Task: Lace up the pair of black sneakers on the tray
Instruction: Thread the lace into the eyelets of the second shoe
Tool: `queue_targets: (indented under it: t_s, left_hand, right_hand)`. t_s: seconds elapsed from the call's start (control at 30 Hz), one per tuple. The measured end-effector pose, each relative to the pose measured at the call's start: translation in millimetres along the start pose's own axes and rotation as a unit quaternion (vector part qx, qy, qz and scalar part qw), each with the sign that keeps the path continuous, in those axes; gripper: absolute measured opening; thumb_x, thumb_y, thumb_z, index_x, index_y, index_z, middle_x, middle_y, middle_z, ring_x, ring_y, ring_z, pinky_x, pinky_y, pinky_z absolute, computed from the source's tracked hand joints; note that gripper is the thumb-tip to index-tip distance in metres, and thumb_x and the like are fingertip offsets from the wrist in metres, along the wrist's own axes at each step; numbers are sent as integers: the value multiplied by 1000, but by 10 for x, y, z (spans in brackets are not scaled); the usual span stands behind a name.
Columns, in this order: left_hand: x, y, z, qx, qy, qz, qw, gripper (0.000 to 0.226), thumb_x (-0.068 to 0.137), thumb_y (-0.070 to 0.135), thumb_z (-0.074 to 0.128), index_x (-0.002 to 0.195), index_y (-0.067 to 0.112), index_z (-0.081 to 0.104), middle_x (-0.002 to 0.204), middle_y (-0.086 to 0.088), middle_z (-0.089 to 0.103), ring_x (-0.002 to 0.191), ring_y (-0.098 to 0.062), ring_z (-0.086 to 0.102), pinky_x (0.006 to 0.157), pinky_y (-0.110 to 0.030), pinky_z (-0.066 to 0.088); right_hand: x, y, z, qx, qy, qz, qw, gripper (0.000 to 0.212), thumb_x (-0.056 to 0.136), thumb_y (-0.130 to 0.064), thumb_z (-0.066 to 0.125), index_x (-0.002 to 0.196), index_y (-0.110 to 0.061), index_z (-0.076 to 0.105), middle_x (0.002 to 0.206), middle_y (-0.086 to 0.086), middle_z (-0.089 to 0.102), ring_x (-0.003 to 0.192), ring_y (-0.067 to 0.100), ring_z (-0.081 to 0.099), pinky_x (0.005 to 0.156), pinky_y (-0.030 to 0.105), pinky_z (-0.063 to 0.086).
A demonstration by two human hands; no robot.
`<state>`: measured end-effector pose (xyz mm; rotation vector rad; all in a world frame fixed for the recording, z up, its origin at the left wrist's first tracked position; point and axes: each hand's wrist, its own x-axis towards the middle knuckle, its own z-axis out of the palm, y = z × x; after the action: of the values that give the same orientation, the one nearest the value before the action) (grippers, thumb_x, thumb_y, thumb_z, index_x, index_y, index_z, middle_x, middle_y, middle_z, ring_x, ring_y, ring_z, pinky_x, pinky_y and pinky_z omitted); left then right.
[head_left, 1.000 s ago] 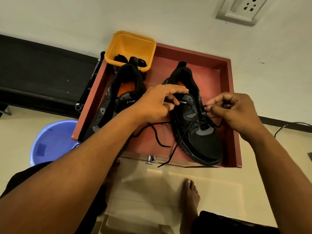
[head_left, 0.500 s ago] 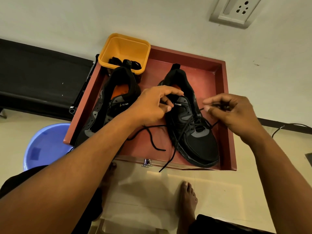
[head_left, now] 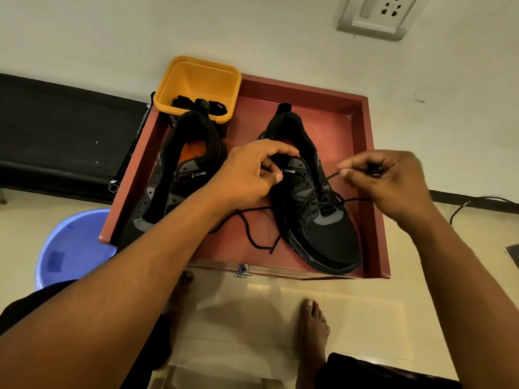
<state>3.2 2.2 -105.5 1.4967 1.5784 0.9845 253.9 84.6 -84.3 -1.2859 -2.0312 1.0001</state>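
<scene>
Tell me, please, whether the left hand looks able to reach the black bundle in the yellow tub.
Probably yes: the yellow tub is open-topped and nothing lies over the black bundle, though the left hand grips the right sneaker and must let go first.

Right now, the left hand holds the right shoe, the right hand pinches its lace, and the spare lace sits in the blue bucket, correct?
No. In the head view the spare lace lies in the yellow tub, not the blue bucket. The left hand holds the right shoe and the right hand pinches its lace.
</scene>
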Motion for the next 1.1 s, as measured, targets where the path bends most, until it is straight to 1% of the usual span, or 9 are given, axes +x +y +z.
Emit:
queue_targets:
  t_s: [0.07, 0.23, 0.37, 0.53, 0.7, 0.83, 0.9, 1.0, 1.1]
  left_hand:
    - [-3, -10, -3, -2, 1, -2, 1000, 50, 90, -4, 70, 129, 28, 69, 103, 14, 68, 89, -3, 69, 83, -15, 56]
    - [-7, -2, -6, -10, -1, -3, 1000, 49, 91, -4, 70, 129, 27, 69, 94, 19, 65, 81, 2, 68, 81, -14, 54]
    - [-9, -1, -10, -6, 0, 1, 1000, 49, 91, -3, 71, 129, 28, 69, 98, 14, 67, 87, -3, 69, 84, -19, 58]
    - [-10, -19, -7, -14, -3, -5, 1000, 48, 91, -1, 71, 130, 28, 68, 100, 9, 69, 89, -6, 70, 88, -25, 59]
    - [-3, -29, -5, -19, -1, -13, 1000, 48, 91, 1, 73, 129, 31, 68, 96, 4, 71, 85, -9, 71, 88, -26, 59]
    - [0, -40, -2, -21, -1, -12, 1000, 47, 91, 3, 73, 129, 30, 68, 97, 3, 72, 86, -7, 71, 89, -29, 60]
    - [8, -53, 10, -22, -3, -14, 1000, 47, 91, 4, 73, 128, 33, 68, 97, 2, 73, 88, -9, 72, 89, -33, 60]
    - [13, -77, 9, -21, -1, -15, 1000, 47, 91, 5, 73, 128, 34, 68, 97, 2, 73, 87, -15, 73, 89, -35, 61]
    - [9, -75, 4, -24, -2, -12, 1000, 47, 91, 4, 73, 128, 32, 68, 97, 2, 73, 86, -15, 73, 87, -29, 60]
  right_hand:
    - [29, 13, -104, -23, 36, -7, 999, 11, 92, -12, 77, 99, -20, 79, 94, -10, 77, 89, 3, 71, 84, 19, 58]
    - [-42, -36, 146, -13, -47, -10, 999, 16, 88, -12, 81, 103, -18, 81, 92, -8, 79, 87, 5, 75, 79, 17, 58]
    - [34, -9, -65, -30, 44, -13, 999, 10, 91, -14, 79, 99, -17, 81, 93, -9, 78, 90, 5, 73, 84, 22, 60]
    - [-37, -24, 120, -21, -48, -6, 999, 15, 87, -16, 83, 102, -20, 81, 94, -10, 79, 88, 5, 75, 77, 17, 58]
    - [36, 11, -60, -28, 28, -5, 999, 9, 90, -15, 80, 98, -20, 80, 93, -8, 78, 90, 6, 74, 85, 22, 60]
    - [-25, -31, 117, -8, -44, -11, 999, 19, 88, -10, 82, 104, -18, 80, 91, -5, 78, 82, 5, 72, 77, 15, 56]
    - [-28, -39, 134, -13, -31, -17, 999, 14, 88, -9, 82, 99, -18, 82, 86, -6, 77, 78, 6, 71, 73, 15, 55]
    - [26, -8, -27, -25, 16, -14, 999, 12, 89, -11, 80, 97, -19, 81, 90, -6, 78, 83, 8, 72, 79, 20, 59]
    - [-8, -30, 45, -34, -38, -12, 999, 19, 86, -18, 84, 104, -24, 80, 95, -9, 76, 88, 6, 72, 79, 15, 56]
